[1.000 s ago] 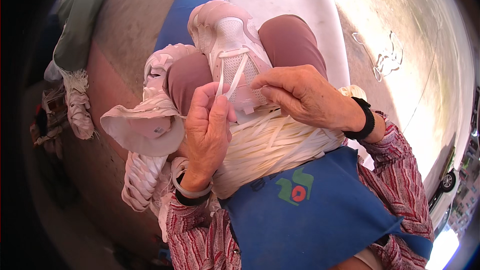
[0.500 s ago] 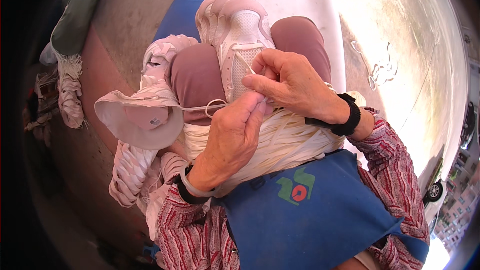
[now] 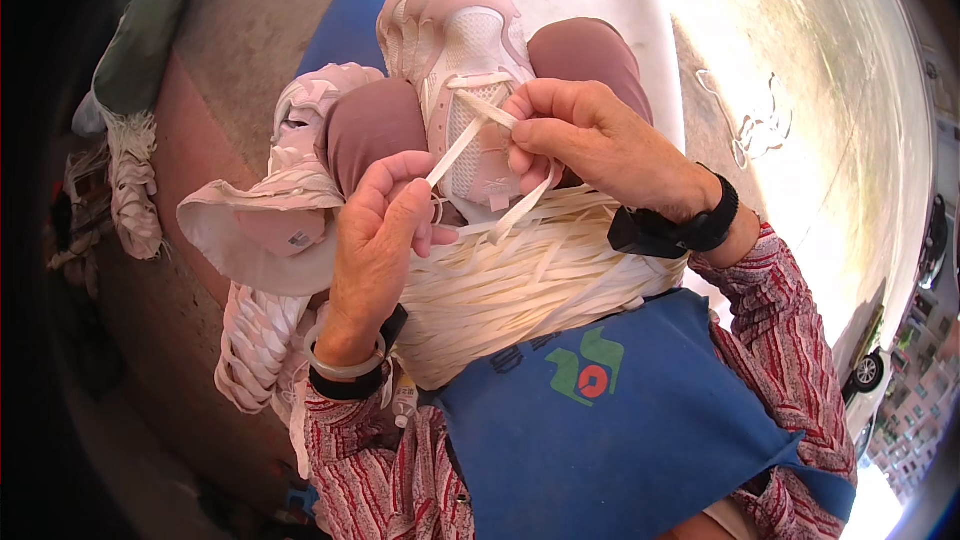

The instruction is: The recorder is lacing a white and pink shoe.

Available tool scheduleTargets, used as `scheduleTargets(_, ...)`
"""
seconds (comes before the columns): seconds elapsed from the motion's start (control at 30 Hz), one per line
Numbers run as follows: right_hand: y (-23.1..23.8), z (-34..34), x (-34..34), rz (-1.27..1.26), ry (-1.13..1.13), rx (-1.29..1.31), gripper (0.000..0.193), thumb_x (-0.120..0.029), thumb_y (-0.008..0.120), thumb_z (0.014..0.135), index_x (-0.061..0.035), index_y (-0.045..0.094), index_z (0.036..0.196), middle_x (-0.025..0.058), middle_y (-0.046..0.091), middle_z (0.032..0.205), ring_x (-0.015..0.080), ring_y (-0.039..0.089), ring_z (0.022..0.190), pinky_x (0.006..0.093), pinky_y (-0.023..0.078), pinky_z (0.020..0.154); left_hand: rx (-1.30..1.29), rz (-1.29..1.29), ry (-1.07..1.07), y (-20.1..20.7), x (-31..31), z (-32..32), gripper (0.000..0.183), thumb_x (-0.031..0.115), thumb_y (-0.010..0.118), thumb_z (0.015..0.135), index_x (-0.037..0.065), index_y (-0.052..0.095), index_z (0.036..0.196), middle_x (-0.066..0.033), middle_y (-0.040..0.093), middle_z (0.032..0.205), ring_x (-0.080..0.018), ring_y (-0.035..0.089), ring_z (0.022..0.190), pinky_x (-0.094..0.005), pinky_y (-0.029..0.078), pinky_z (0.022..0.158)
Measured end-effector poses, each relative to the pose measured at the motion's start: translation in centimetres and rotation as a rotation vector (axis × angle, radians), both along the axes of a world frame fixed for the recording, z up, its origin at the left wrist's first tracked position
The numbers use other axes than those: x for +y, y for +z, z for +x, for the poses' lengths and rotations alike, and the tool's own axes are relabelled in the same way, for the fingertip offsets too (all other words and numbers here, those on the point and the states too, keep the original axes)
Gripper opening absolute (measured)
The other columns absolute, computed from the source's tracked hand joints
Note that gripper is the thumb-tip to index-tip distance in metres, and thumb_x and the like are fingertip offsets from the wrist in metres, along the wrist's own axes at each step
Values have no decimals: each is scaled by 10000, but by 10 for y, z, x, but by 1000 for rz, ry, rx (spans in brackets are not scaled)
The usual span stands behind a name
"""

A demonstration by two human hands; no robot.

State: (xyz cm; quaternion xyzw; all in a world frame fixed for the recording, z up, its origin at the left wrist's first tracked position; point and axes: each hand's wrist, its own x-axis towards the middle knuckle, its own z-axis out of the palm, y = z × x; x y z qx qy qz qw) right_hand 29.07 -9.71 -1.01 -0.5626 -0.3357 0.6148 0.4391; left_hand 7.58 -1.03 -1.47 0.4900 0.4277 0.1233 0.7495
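Observation:
A pink-and-white mesh shoe upper (image 3: 474,45) is between my knees, its toe pointing away from me and other uppers stacked beneath it. A flat cream shoelace (image 3: 466,148) runs through its top eyelets, and its two ends cross above the tongue. My left hand (image 3: 375,240), left of the upper, has one lace end at its thumb and forefinger. Over the upper's right side, my right hand (image 3: 590,135) pinches the other length, with a tail hanging below its fingers. A thick bundle of cream laces (image 3: 520,275) lies across my lap.
More pink-and-white uppers (image 3: 265,225) hang in a stack by my left knee. A blue apron (image 3: 620,420) covers my lap. Loose laces (image 3: 755,130) lie on the floor to the right. Another person's green-clad leg (image 3: 155,40) shows at far left, near a lace bundle (image 3: 133,185).
My hands were close together over the lower part of the upper. They have since moved apart, the left one leftward, and the lace now stretches between them in a cross.

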Motion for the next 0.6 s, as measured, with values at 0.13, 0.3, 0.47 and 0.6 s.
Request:
scheduleTargets(0.13,-6,5,-5,-26,-99,221,168,-160,531,969,-7,599,978,-12,604,775,44,567,609,190,475,569,22,-14,-219,4,21,-23,270,214,516,1027,-41,596,1062,31,508,736,-26,452,597,-234,519,588)
scheduleTargets(0.3,8,33,-15,-82,44,-253,268,-249,522,990,-37,635,871,-49,520,663,31,462,507,196,413,463,-440,-260,232,12,49,-83,364,269,382,1075,75,502,791,55,332,631,-54,307,493,-248,458,518)
scheduleTargets(0.47,6,54,-19,-164,33,-432,376,-361,521,1012,-64,654,822,-76,448,574,5,386,459,176,314,417,-896,-274,451,31,75,-164,281,187,448,1049,38,521,823,16,344,645,-98,357,555,-286,484,682)
scheduleTargets(0.6,-1,69,-24,31,17,-653,389,-343,559,989,-58,654,742,-54,471,577,33,421,525,227,314,452,-940,11,741,31,93,-248,116,85,605,948,12,591,859,-37,462,722,-169,485,756,-456,419,1035)
